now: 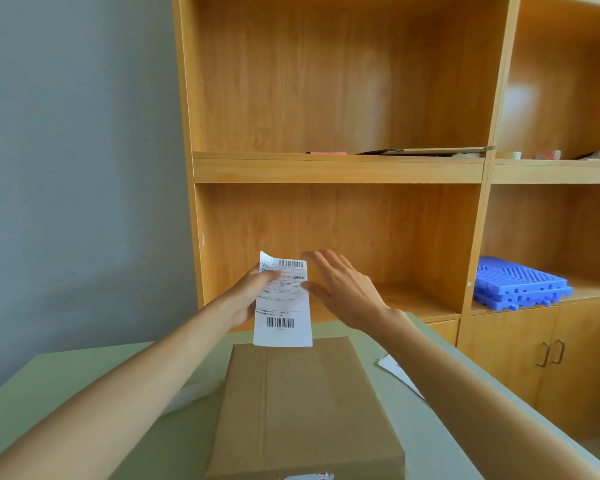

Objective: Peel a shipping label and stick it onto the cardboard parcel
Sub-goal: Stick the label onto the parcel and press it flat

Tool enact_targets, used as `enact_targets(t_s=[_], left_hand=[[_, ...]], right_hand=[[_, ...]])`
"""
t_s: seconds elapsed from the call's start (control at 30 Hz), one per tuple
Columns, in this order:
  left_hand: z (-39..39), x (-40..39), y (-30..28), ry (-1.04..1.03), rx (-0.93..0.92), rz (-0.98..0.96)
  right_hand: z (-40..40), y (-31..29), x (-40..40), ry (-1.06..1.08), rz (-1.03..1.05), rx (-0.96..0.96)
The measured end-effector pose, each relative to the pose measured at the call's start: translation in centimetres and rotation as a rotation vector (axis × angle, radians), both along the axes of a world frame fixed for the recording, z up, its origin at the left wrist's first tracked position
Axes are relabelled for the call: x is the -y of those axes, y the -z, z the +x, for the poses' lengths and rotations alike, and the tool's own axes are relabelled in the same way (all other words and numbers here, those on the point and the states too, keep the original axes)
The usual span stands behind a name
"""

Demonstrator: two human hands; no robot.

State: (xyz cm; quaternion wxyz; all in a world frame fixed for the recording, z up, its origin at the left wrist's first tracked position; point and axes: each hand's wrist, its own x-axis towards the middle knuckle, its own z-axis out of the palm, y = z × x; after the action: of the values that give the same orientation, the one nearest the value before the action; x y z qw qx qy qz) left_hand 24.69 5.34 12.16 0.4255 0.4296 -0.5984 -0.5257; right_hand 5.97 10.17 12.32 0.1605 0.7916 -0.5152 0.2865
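Cardboard parcel laid flat on green table, long axis running away from camera. Label held upright above far edge, pinched by left hand; right hand spread, released, beside label.

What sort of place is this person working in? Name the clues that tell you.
Probably a small packing or mailing room. A cardboard parcel lies on the table, the left hand holds up a shipping label, and the wooden shelves hold flat cardboard and blue foam packing.
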Motion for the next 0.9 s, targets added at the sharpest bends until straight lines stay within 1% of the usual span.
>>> enact_targets(t_s=[0.1, 0.23, 0.33, 0.43, 0.5, 0.7, 0.9], left_hand=[[0.0, -0.5, 0.4, 0.095, -0.019, 0.082], [0.1, -1.1, 1.3, 0.184, -0.002, 0.167], [0.1, -1.1, 2.1, 0.207, 0.015, 0.197], [0.1, -0.8, 2.8, 0.219, 0.043, 0.208], [0.2, -0.6, 3.3, 0.231, 0.068, 0.218], [1.1, 0.2, 4.0, 0.242, 0.157, 0.261], [1.8, 1.9, 5.2, 0.119, 0.32, 0.188]], right_hand=[[0.1, 0.5, 0.9, 0.026, 0.09, 0.128], [0.6, 1.7, 1.7, 0.017, 0.191, 0.212], [0.8, 2.7, 2.5, 0.033, 0.228, 0.293], [1.0, 2.9, 3.1, 0.033, 0.323, 0.453], [1.2, 3.1, 3.6, 0.028, 0.367, 0.522], [1.2, 4.0, 4.8, 0.034, 0.395, 0.533], [1.3, 4.6, 5.6, 0.032, 0.437, 0.513]])
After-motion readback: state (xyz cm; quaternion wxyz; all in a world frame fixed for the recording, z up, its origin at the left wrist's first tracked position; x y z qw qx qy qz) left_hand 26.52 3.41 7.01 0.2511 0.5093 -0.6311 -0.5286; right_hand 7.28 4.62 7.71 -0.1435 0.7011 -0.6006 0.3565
